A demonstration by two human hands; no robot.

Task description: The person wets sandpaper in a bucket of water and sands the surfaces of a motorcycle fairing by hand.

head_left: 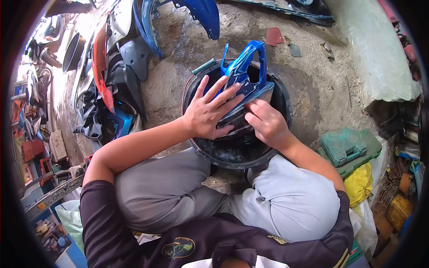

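Note:
A glossy blue plastic motorcycle panel [245, 67] with pale streaks and a cut-out rests, tilted, over a black bucket [225, 155] between my knees. My left hand [213, 107] lies on the panel's left side, its fingers spread wide. At the panel's lower right edge, my right hand [267, 124] is closed, with thumb and fingers curled together. Whatever those fingertips may pinch is hidden. The bucket's green handle grip [203, 66] shows at its upper left rim.
More blue panels [201, 15] lie on the concrete floor ahead. Red sandpaper-like pieces [274, 36] are nearby. To the left stand stacked fairings, including a red one [101, 67]. A green tool case [343, 145] and a yellow bag [359, 183] sit at my right.

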